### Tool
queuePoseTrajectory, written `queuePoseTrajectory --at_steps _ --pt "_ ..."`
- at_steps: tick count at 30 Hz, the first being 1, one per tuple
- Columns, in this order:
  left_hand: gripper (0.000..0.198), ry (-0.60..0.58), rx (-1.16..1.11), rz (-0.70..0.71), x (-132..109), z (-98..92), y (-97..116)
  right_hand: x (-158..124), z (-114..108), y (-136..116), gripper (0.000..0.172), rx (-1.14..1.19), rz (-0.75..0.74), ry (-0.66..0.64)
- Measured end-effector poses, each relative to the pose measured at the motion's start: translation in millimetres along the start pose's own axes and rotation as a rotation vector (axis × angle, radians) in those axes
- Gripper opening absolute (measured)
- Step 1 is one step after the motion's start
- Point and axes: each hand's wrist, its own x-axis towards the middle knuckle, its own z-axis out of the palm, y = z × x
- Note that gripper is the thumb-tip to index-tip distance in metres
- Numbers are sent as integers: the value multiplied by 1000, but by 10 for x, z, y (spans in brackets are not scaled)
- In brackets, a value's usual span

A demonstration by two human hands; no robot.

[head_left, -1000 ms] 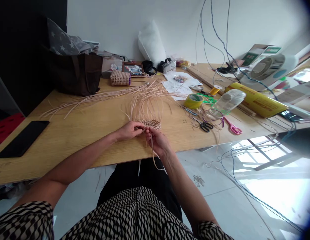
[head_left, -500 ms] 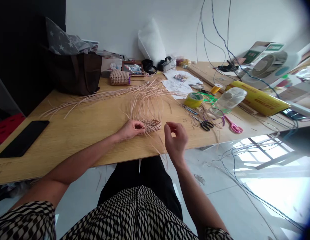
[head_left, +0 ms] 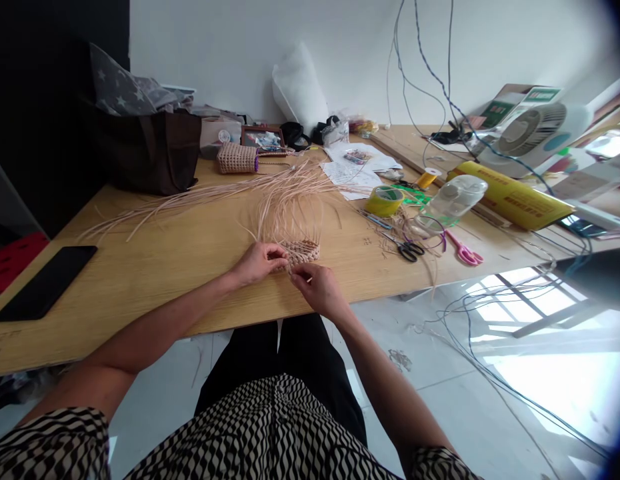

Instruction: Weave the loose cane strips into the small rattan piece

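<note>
A small piece of pale pinkish weaving [head_left: 306, 251] lies near the front edge of the table, with many long loose strands [head_left: 285, 200] fanning out behind it. My left hand [head_left: 260, 262] pinches the left end of the weaving, thumb and forefinger closed on it. Close beside, my right hand [head_left: 317, 285] has its fingertips pressed together at the weaving's near edge, where the strands meet. Which strand sits between those fingertips is too small to make out for certain. A finished-looking woven pouch [head_left: 238, 159] lies farther back.
A black phone-like slab [head_left: 46, 283] lies at the left, and a dark bag [head_left: 145, 150] stands behind it. To the right are yellow tape [head_left: 384, 201], black scissors [head_left: 410, 250], pink scissors [head_left: 467, 253], a clear plastic bottle [head_left: 457, 199] and a fan [head_left: 535, 137]. Cables hang at the right.
My right hand has moved left and down from above the table to the weaving's near edge, and its fingers have closed. The left hand stays on the weaving.
</note>
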Motion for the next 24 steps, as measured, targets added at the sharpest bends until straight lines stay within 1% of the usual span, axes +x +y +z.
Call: queuePoseTrajectory --at_steps 2,4,6,8,10,13,17,20,24 --pt "20 -17 -11 -3 -2 -7 6 37 7 20 15 66 -19 78" --pt "22 -37 -29 -9 -5 -7 11 81 34 38 15 84 -42 158" --pt "25 -60 -53 -3 -9 -1 10 126 66 49 14 59 -70 208" --pt "26 -67 -59 16 -10 8 3 165 91 51 19 -9 -96 225" --pt "28 -60 -42 35 -12 15 -3 195 102 48 24 -93 -115 217" --pt "27 -50 -12 44 -18 18 4 223 94 38 23 -155 -106 167" --pt "22 -59 9 35 -36 19 38 242 56 4 18 -73 -5 118" --pt "19 -51 52 45 -45 25 51 261 36 -30 17 -8 57 90" --pt "14 -1 123 76 -46 42 34 299 60 -49 15 14 103 106"
